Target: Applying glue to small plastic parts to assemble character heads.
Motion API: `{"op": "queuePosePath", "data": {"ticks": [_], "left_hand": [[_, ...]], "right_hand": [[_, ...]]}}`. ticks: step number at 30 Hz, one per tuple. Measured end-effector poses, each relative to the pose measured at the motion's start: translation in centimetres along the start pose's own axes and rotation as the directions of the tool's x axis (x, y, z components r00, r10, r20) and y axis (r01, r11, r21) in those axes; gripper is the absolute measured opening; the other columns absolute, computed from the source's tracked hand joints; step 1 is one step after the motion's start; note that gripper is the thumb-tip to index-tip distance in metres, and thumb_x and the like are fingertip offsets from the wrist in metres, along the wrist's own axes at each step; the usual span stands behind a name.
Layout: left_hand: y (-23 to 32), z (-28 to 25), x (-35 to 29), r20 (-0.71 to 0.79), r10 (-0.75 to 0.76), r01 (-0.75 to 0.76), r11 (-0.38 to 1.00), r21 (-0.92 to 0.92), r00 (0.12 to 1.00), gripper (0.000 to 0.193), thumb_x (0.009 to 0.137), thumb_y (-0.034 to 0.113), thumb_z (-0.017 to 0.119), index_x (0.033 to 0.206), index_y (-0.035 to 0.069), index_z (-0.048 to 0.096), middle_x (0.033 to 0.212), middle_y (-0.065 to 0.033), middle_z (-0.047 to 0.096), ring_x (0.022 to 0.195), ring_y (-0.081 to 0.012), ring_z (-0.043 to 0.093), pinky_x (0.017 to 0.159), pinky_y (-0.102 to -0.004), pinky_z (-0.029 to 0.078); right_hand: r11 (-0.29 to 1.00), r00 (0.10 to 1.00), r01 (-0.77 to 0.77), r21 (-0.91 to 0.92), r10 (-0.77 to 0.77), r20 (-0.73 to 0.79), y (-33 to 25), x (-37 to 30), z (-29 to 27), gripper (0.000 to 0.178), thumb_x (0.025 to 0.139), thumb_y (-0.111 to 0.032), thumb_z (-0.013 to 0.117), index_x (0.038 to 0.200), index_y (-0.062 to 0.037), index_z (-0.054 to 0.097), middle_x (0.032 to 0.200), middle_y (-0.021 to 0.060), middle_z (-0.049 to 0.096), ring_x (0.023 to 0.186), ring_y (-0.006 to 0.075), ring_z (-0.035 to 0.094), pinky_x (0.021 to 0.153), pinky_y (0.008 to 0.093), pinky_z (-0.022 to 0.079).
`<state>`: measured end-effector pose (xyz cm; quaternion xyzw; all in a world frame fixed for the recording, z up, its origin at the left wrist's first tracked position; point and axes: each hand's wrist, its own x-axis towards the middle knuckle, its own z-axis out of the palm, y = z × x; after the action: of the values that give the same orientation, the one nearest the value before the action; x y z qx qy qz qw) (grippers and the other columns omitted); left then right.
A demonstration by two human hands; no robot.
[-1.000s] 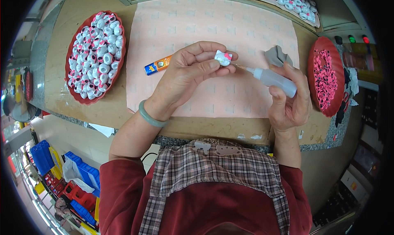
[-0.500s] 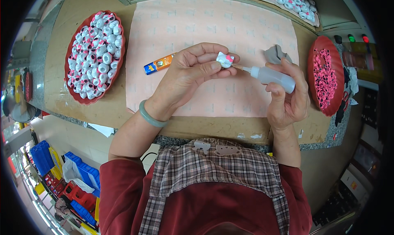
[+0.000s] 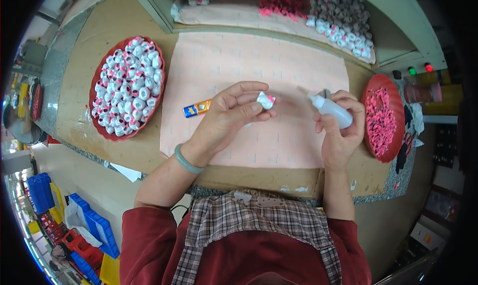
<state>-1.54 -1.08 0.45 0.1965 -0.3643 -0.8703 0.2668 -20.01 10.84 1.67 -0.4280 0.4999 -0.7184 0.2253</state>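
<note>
Between thumb and fingers, my left hand [image 3: 234, 110] pinches a small white cat-head figurine [image 3: 266, 100] with a pink bow. My right hand [image 3: 341, 135] is wrapped round a translucent squeeze bottle [image 3: 334, 111], whose thin nozzle points up and left, apart from the figurine. An orange and blue tube [image 3: 197, 108] lies on the pink sheet [image 3: 239, 150], partly behind my left wrist. Just behind my right hand, a grey scrap [image 3: 323, 93] is mostly hidden.
At left, a red scalloped tray [image 3: 92, 103] is heaped with white and pink cat heads [image 3: 130, 85]. A second red tray [image 3: 398, 130] at right holds small pink bows [image 3: 380, 120]. More pieces lie on a shelf [image 3: 234, 21] at the back; scissors [image 3: 408, 141] lie at the right edge.
The squeeze bottle's nozzle has pulled away from the figurine. My left hand still holds the figurine. The view has shifted, bringing more of the back shelf into sight.
</note>
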Motion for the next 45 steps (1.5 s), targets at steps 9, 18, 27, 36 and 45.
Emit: {"op": "queuePosePath", "data": {"ticks": [9,18,27,36,45], "left_hand": [[0.7,-0.6,-0.4,-0.017,0.031,-0.032,0.999,-0.037,0.999,0.029,0.088,0.007,0.058,0.117,0.0,0.055,0.11,-0.015,0.062,0.094,-0.021,0.064,0.085,-0.0295,0.051],[0.9,-1.0,-0.1,-0.034,0.038,-0.041,0.997,-0.072,0.999,0.029,0.088,0.006,0.058,0.117,0.0,0.055,0.108,-0.0144,0.063,0.093,-0.021,0.063,0.086,-0.0304,0.051],[1.1,-0.9,-0.3,-0.031,0.026,-0.028,0.997,-0.069,0.999,0.028,0.088,0.003,0.057,0.116,0.0,0.055,0.106,-0.013,0.063,0.092,-0.0189,0.063,0.085,-0.0294,0.051],[0.9,-0.9,-0.3,-0.023,0.033,-0.035,0.996,-0.076,0.999,0.028,0.087,0.003,0.057,0.115,0.0,0.055,0.105,-0.0129,0.064,0.091,-0.0183,0.063,0.083,-0.0286,0.051],[0.8,-0.9,-0.3,-0.02,0.033,-0.034,0.997,-0.071,0.999,0.026,0.087,0.002,0.057,0.113,0.0,0.056,0.105,-0.0136,0.064,0.091,-0.0181,0.063,0.083,-0.0286,0.051]], "right_hand": [[0.867,0.867,-0.493,0.073,0.483,0.126,0.8,4.2,1.5,0.024,0.08,-0.003,0.064,0.098,-0.0046,0.048,0.086,0.0035,0.054,0.071,0.0121,0.056,0.059,0.0254,0.047],[0.608,0.984,0.097,-0.788,0.062,0.169,6.9,15.8,1.4,0.012,0.075,-0.008,0.064,0.087,-0.0041,0.061,0.079,0.0138,0.064,0.073,0.0277,0.063,0.066,0.0379,0.05],[0.076,0.954,0.282,-0.956,0.08,0.288,8.5,19.3,3.6,0.024,0.076,-0.019,0.068,0.098,-0.0103,0.068,0.089,0.0174,0.066,0.083,0.0364,0.063,0.073,0.0443,0.05],[0.015,0.931,0.31,-0.95,0.197,0.307,9.4,20.3,3.3,0.03,0.074,-0.023,0.07,0.099,-0.007,0.068,0.088,0.02,0.066,0.086,0.0365,0.063,0.077,0.0436,0.051],[0.228,0.85,0.309,-0.923,0.369,0.376,7.3,20.0,3.1,0.034,0.074,-0.019,0.07,0.103,-0.0017,0.066,0.096,0.0219,0.065,0.092,0.0358,0.062,0.085,0.0393,0.049]]}}
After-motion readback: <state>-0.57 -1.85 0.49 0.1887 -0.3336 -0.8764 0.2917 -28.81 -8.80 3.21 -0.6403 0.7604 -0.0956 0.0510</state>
